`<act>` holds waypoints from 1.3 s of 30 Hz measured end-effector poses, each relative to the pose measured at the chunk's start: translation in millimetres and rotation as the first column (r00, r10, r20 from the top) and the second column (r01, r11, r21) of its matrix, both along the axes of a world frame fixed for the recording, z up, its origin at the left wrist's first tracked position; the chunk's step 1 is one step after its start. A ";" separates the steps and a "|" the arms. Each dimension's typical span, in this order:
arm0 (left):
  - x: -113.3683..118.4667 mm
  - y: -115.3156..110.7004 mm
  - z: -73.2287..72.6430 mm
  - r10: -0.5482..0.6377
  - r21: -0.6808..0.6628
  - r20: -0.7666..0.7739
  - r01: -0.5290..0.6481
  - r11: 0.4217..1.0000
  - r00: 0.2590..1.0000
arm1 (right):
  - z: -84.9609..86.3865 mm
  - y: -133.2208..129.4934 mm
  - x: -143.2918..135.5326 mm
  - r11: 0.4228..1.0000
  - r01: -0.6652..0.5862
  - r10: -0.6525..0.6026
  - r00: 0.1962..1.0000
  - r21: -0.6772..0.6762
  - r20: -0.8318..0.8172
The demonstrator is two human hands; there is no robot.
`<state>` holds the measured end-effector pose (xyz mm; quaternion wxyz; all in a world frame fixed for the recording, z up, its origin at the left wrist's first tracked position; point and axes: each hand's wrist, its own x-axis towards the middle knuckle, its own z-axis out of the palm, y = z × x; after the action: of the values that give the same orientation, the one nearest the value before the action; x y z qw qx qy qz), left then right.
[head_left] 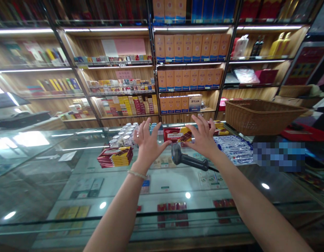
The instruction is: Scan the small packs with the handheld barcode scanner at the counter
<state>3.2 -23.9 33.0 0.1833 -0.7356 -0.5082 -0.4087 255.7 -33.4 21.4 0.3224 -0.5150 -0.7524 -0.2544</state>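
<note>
Both of my hands reach out over the glass counter with fingers spread. My left hand (pixel 148 143), a bracelet on its wrist, is open and holds nothing. Between the hands lies a red and yellow chocolate pack (pixel 175 134) at the counter's far side. My right hand (pixel 204 138) is open too; its thumb and index finger overlap the pack's right end, and I cannot tell whether they touch it. A black handheld barcode scanner (pixel 189 159) rests on the glass, its cable running right under my forearm. Left of my left hand is a stack of similar chocolate packs (pixel 115 156).
Clear-lidded small containers (pixel 125 134) stand behind the stack. Blue and white packets (pixel 234 149) lie to the right, below a wicker basket (pixel 261 117). More red and yellow packs (pixel 221 127) sit behind my right hand. Shelves of orange boxes (pixel 192 47) line the wall.
</note>
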 end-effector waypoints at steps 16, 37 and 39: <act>-16.0 -6.9 12.8 -0.020 0.056 -0.310 0.040 0.998 0.950 | -3.9 1.7 0.8 0.991 -0.054 0.054 0.999 0.123 -0.001; -181.6 -46.9 66.4 0.016 -0.018 -0.540 -0.031 0.999 0.841 | 16.5 5.3 -144.8 0.940 -0.333 0.329 0.942 -0.076 -0.067; -199.6 -44.4 73.3 0.010 -0.030 -0.558 -0.032 0.999 0.830 | 18.7 7.7 -162.7 0.933 -0.343 0.336 0.938 -0.110 -0.080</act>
<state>-196.4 -68.4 106.3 0.3141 -0.8205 -0.4482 -0.1648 93.0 -25.7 40.1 0.3518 -0.4033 -0.8342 -0.1327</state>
